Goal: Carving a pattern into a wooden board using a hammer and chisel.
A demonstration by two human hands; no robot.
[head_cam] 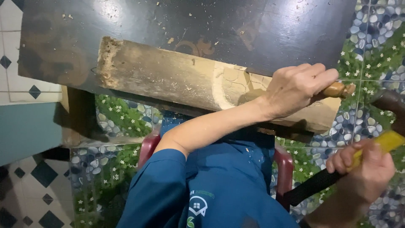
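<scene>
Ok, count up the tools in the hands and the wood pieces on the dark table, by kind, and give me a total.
Wooden-handled tool, in the left hand: 1
Hammer with yellow and black handle, in the right hand: 1
Pale wood pieces on the dark table: 1
Total: 3

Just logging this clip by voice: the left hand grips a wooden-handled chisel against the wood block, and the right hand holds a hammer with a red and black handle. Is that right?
Not quite. The head view shows the hammer in the right hand has a yellow and black handle, not red and black. The rest holds: the left hand grips a wooden-handled chisel against the wood block.
</scene>
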